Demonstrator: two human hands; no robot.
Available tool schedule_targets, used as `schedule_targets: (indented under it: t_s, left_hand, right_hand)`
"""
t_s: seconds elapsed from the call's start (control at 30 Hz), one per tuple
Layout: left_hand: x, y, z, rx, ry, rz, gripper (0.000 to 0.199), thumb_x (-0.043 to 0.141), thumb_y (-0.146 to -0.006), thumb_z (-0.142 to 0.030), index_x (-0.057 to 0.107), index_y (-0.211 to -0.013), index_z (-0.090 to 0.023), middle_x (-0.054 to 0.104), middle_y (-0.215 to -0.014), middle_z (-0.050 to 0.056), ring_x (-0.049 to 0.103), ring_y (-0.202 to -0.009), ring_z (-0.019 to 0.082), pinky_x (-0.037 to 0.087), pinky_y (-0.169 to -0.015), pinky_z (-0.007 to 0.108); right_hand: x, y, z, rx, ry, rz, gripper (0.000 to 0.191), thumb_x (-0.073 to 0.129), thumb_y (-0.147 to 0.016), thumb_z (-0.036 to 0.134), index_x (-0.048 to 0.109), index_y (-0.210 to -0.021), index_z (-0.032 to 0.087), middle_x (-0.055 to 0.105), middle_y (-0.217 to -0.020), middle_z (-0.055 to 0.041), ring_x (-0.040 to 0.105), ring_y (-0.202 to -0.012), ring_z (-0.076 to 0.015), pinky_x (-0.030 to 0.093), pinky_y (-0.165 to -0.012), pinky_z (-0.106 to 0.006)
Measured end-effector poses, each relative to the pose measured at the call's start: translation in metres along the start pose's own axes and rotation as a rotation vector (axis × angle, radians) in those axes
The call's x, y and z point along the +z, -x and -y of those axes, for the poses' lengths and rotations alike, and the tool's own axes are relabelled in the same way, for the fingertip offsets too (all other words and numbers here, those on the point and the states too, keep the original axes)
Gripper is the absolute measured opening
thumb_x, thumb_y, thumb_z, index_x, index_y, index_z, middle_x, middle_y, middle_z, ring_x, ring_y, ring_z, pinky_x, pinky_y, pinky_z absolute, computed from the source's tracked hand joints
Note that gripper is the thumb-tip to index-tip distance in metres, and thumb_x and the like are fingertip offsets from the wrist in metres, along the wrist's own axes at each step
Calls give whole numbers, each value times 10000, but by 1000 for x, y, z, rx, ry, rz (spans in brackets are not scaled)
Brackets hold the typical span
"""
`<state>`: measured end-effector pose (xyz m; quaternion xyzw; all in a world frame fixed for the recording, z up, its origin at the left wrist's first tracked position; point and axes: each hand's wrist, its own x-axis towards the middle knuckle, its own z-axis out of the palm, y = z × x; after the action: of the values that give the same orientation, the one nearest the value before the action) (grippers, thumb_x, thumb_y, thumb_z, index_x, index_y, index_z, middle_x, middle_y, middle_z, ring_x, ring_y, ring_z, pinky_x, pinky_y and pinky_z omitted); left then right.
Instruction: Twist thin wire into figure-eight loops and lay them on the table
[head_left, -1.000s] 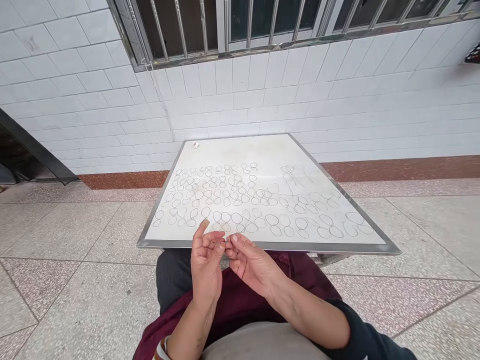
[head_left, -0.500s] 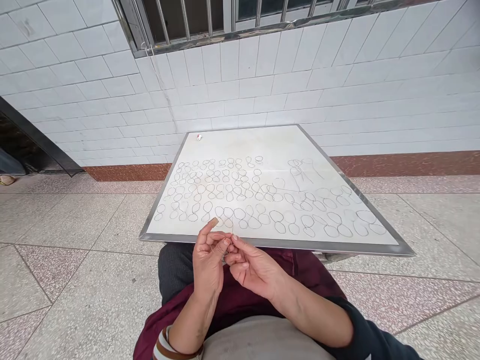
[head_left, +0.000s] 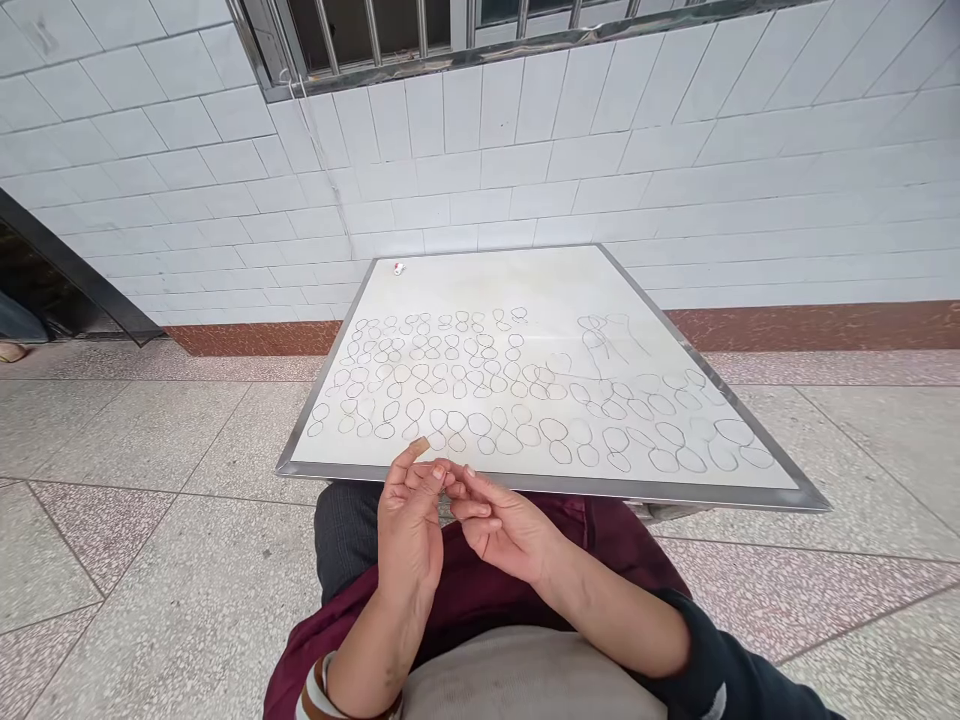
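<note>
Close to the front edge of a white table [head_left: 480,285], my left hand [head_left: 411,520] and my right hand [head_left: 510,525] meet fingertip to fingertip. My left thumb and fingers are pinched together, with a tan wrap on one raised fingertip. My right thumb is pressed to its fingers. Whatever lies between the fingertips is too thin to make out now. On the table are rows of thin dark wire-like loops [head_left: 555,430], many in figure-eight pairs. A looser bunch of thin strands [head_left: 600,340] lies toward the back right.
A small red and white object [head_left: 399,268] sits at the table's back left corner. The table has a grey metal rim [head_left: 697,490]. Behind it stands a white tiled wall [head_left: 510,165] with a barred window. Part of a person's foot [head_left: 11,352] shows at far left.
Both hands have shifted slightly to the left. A thin loop seen at the fingertips before is no longer clearly visible. The view has tilted a little.
</note>
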<state>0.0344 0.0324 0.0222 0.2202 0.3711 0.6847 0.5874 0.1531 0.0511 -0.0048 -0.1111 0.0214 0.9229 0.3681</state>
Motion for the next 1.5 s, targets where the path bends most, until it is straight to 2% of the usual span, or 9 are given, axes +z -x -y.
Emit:
schedule_targets:
  t_s: [0.13,0.33,0.4,0.5,0.6,0.73,1.07,1.23,1.5]
  left_hand:
    - [2,4,-8,-104,61,-23,394,790,-685,-112,673,-1057,-163,666,-742,-21,641,-731,77,506,-796,207]
    - [7,10,-9,-201,181,-71,365,772,-690,-88,681,-1036,-160,676,-791,-1,647,-754,71,509,-794,190]
    - [8,10,-7,-161,186,-57,359,774,-700,-105,678,-1039,-177,668,-800,-10,645,-779,71,505,-816,196]
    - [9,8,-4,-2,139,-41,365,784,-702,-131,673,-1043,-203,641,-794,-29,636,-815,77,496,-840,210]
    - [9,5,-2,152,41,-88,367,788,-705,-160,669,-1046,-224,622,-808,-34,629,-831,88,486,-833,223]
    - [6,1,-3,249,-77,-140,361,774,-725,-195,663,-1066,-239,621,-826,-27,623,-846,107,474,-814,238]
    - [-2,1,-15,220,-89,-32,379,754,-737,-178,662,-1102,-225,581,-759,-31,577,-764,99,452,-747,222]
    - [0,4,-17,180,-58,-44,391,757,-728,-169,659,-1102,-223,588,-773,-24,570,-786,103,444,-764,223]
    - [2,5,-17,196,13,-53,418,750,-739,-159,637,-1134,-237,588,-802,-19,566,-809,97,443,-743,205]
  right_hand:
    - [-7,0,4,-18,-17,-3,137,613,-898,132,612,-1033,152,595,-811,-1,471,-489,4,379,-365,-44]
    - [-9,-3,-3,-275,154,-25,192,808,-709,124,659,-819,170,653,-827,-1,557,-595,-20,430,-449,-54]
    - [-7,-3,-9,-358,235,-60,175,821,-703,162,664,-781,161,660,-804,2,556,-593,-24,430,-455,-69]
    - [-1,0,-18,-422,265,-124,146,801,-741,202,673,-801,168,672,-826,2,548,-593,-21,435,-461,-77]
    - [5,3,-27,-374,195,-162,169,800,-749,225,678,-858,182,664,-837,17,538,-586,-12,423,-433,-62]
    - [7,4,-34,-318,151,-171,239,817,-730,228,681,-922,187,646,-826,26,532,-586,-12,422,-418,-55]
    - [4,4,-31,-441,399,-240,212,811,-728,283,692,-874,186,658,-844,0,523,-588,-36,382,-425,-104]
    - [2,4,-29,-507,531,-247,216,798,-737,322,692,-869,187,671,-823,-11,531,-590,-54,370,-441,-139]
    - [-3,4,-27,-503,604,-191,235,792,-736,346,695,-876,185,675,-792,-20,526,-582,-74,331,-406,-154]
